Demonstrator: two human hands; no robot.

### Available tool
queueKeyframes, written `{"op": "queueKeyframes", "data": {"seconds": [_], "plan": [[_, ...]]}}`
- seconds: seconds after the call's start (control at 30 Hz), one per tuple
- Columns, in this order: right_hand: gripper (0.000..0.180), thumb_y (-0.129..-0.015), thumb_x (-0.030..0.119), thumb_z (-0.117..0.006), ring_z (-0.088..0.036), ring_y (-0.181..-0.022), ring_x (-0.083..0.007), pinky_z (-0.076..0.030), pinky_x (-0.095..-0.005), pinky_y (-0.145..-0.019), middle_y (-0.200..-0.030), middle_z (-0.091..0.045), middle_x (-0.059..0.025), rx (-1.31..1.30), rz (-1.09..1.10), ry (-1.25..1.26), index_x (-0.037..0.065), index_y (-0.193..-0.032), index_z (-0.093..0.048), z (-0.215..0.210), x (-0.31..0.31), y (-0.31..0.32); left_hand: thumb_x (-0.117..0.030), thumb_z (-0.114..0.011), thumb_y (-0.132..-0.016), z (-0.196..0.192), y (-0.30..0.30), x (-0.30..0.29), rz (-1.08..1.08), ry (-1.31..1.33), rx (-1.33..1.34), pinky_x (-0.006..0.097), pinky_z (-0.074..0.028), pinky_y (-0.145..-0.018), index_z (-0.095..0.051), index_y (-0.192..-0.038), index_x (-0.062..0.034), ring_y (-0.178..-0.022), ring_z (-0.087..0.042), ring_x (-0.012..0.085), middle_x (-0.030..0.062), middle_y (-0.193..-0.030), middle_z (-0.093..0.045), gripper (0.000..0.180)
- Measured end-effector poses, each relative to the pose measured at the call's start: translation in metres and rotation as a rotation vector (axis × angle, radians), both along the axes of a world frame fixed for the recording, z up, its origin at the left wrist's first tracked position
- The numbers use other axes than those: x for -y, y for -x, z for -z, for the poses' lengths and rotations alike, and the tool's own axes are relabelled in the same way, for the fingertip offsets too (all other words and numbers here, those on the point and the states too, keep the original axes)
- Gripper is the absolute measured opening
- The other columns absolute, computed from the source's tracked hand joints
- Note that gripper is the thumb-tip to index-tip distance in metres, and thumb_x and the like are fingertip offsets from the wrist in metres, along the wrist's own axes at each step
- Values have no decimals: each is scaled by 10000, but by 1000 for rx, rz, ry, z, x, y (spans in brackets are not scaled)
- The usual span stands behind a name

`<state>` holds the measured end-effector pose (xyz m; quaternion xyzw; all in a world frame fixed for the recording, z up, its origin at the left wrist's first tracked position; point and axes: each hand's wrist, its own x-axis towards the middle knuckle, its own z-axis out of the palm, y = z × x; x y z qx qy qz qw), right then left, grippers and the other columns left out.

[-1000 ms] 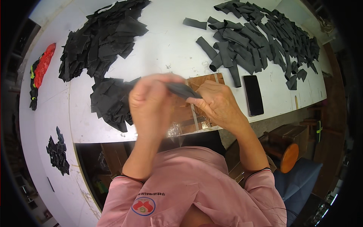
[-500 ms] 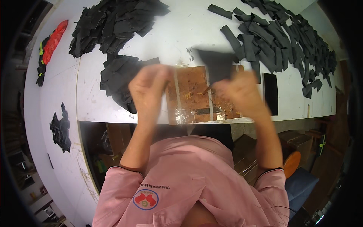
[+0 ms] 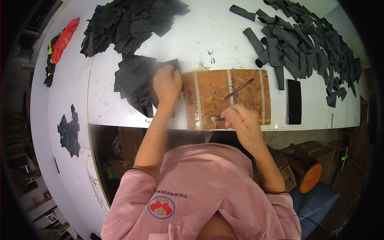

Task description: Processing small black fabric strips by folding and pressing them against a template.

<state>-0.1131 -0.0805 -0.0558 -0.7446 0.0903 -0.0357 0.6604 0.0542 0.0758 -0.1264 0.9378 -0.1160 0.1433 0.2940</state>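
My left hand [image 3: 167, 85] is over the right edge of a pile of flat black fabric pieces [image 3: 134, 82], its fingers bent and closed on one piece. My right hand [image 3: 242, 122] is at the near edge of a brown wooden board [image 3: 208, 86], fingers curled together. Whatever may be between those fingers is hidden. A dark strip [image 3: 219, 118] on the board shows just beside the fingertips. Farther up the board lies a slim brown pointed stick [image 3: 240, 88], set at a slant and touched by neither hand.
A larger heap of black fabric pieces [image 3: 128, 26] is at the far left. Many narrow folded black strips [image 3: 298, 48] spread over the right. A black phone [image 3: 294, 102] lies beside the board. Left are a red plastic bag [image 3: 66, 40] and a small black scrap pile [image 3: 69, 134].
My left hand has come down onto the fabric pile. My right hand has moved toward the board's near edge, and the black piece it held is out of it.
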Motion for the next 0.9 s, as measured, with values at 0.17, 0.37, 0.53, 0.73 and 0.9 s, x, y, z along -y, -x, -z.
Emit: {"op": "queueKeyframes", "data": {"seconds": [0.17, 0.37, 0.53, 0.73, 0.9], "plan": [[258, -867, 231, -482, -479, -554, -104, -401, -238, -518, -615, -521, -24, -2, -87, 40, -14, -844, -561, 10, -12, -8, -47, -540, -807, -62, 9, -16, 209, 1358, -598, 217, -467, -573, -550, -811, -17, -645, -565, 127, 49, -740, -592, 32], [500, -794, 472, -529, -482, -617, -79, -395, -194, -549, -782, -529, -20, -20, 65, -969, -1, -956, -545, 8, -54, -26, 14, -506, -801, -86, 72, -8, 198, 1779, -907, 278, -484, -762, -531, -944, -32, -813, -576, 142, 63, -903, -590, 152], [144, -773, 151, -619, -441, -532, -66, -362, -196, -501, -611, -498, 9, 9, 253, -741, 19, -726, -589, 0, -50, -28, -26, -527, -800, -61, 115, -14, 59, 1665, -1007, 296, -467, -779, -528, -953, -35, -842, -579, 199, 64, -874, -592, 153], [230, -673, 124, -677, -409, -463, -137, -317, -283, -427, -538, -432, -62, 79, 37, 12, -39, -597, -534, 8, -24, -22, -83, -513, -822, -52, 110, -27, 53, 1090, -617, 249, -399, -774, -461, -1103, -9, -866, -531, 138, 95, -1011, -557, 296], [317, -621, 165, -711, -430, -474, -191, -324, -317, -453, -516, -419, -91, 0, -263, 235, -31, -540, -476, -12, -6, -22, -139, -491, -846, -103, 75, -24, 529, 834, -731, 241, -412, -763, -516, -1065, 9, -855, -558, 142, 96, -912, -597, 265]]}}
